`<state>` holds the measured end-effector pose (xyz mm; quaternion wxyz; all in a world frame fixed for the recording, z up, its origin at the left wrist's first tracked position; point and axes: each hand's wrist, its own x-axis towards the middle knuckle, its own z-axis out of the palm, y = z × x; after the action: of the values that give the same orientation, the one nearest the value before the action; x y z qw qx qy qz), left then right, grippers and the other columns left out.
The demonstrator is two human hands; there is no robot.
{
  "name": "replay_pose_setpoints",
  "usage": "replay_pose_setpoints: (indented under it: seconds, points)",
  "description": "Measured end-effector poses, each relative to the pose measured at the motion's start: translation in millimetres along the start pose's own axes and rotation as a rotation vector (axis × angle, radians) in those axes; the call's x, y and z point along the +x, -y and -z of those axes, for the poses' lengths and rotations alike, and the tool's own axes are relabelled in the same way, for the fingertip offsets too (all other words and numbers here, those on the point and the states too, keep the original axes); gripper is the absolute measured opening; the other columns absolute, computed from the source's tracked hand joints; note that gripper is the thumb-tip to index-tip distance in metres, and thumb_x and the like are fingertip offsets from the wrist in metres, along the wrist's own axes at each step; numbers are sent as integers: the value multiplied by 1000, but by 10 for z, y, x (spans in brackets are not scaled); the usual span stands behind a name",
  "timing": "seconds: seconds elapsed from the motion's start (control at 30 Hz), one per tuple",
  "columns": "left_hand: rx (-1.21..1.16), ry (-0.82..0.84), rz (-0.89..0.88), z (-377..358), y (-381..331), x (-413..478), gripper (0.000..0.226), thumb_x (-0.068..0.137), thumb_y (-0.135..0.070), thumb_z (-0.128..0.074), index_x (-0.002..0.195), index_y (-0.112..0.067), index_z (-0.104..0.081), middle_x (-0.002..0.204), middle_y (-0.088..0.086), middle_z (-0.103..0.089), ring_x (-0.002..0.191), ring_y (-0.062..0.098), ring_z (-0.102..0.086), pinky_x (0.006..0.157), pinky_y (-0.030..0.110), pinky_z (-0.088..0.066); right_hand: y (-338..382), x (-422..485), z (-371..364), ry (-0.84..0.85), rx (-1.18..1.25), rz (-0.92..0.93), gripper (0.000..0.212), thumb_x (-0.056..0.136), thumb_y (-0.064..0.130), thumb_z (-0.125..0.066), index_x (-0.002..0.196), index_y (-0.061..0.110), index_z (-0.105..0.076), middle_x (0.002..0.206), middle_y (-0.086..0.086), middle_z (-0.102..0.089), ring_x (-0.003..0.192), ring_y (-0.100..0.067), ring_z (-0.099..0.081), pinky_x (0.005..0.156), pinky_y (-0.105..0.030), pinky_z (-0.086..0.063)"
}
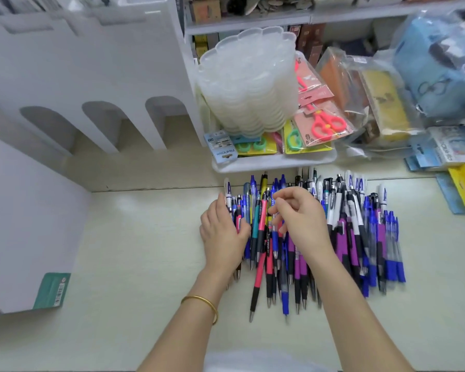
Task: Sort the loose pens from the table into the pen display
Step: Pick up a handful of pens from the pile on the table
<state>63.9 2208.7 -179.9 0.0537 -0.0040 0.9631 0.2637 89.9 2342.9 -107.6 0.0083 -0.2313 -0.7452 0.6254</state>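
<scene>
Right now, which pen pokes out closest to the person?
The pink pen with the black grip, slanted at the left of the pile; its silver tip reaches past every other pen.

Left hand (pixel 222 229), right hand (pixel 301 224) among loose pens (pixel 360 232)

A small blue card (pixel 224 149) reads AIHAO, upside down. White pens (pixel 228 191) in the pile carry a blue A.

Glossy plastic pens (pixel 320 237) on smooth matt table (pixel 145 251).
</scene>
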Motion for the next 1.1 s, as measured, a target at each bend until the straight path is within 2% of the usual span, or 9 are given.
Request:
replay_pose_setpoints:
  seconds: [0.13,0.27,0.43,0.6,0.7,0.8,0.87,0.97,1.1]
  points:
    - [-1,-2,-16,-14,8,-6,66,95,-36,-49,151,-15,-21,151,5,-31,135,22,-25,109,35,-25,-57,48,-40,24,-182,71,22,95,7,-48,98,23,-63,76,1,-63,58,-6,-55,59,-25,-48]
    - [5,-1,-30,-14,25,3,70,93,-35,-55,151,-12,-22,150,8,-33,135,25,-28,107,36,-28,-59,157,-213,24,-565,198,23,97,18,-49,114,18,-64,104,3,-63,90,-14,-59,79,-32,-49]
    - [-72,9,-25,9,58,47,77,87,-25,-64,150,-8,-22,149,10,-33,134,28,-28,109,33,-26,-8,286,-446,21,-986,134,33,98,39,-46,117,13,-51,114,-4,-53,89,-26,-61,61,-30,-37]
    - [-228,71,-53,96,169,94,75,88,-25,-67,149,-8,-25,145,8,-38,133,23,-32,110,29,-23,-29,274,-484,42,-1063,49,20,95,27,-53,107,11,-55,113,-7,-52,80,-27,-60,59,-31,-37]
    - [-455,106,19,231,222,87,57,96,-13,-53,148,-11,-29,139,5,-40,123,10,-39,105,23,-32,0,241,-484,48,-1075,22,14,93,22,-55,101,11,-55,111,-7,-51,67,-25,-50,56,-29,-35]
    - [-535,105,64,350,287,59,50,95,2,-40,143,-12,-35,135,1,-37,117,3,-41,93,14,-34,23,239,-510,55,-1100,8,13,90,20,-57,97,11,-52,113,-8,-51,53,-18,-40,48,-25,-26]
    - [-549,100,68,385,318,26,51,93,6,-37,141,-12,-38,134,0,-36,118,3,-42,92,13,-35,29,237,-521,55,-1124,9,18,91,24,-58,102,10,-53,114,-8,-51,50,-16,-34,46,-24,-23]
    - [-556,109,62,394,350,-50,51,92,6,-41,140,-10,-38,131,-2,-35,126,11,-42,102,20,-34,25,215,-529,41,-1160,9,29,92,37,-60,105,11,-55,115,-7,-52,53,-17,-38,46,-24,-23]
    - [-323,84,12,361,401,-131,58,91,-7,-58,143,-7,-34,139,5,-36,133,18,-34,108,19,-24,9,196,-570,0,-1166,7,21,93,33,-59,92,13,-52,112,-7,-53,49,-15,-35,45,-23,-22]
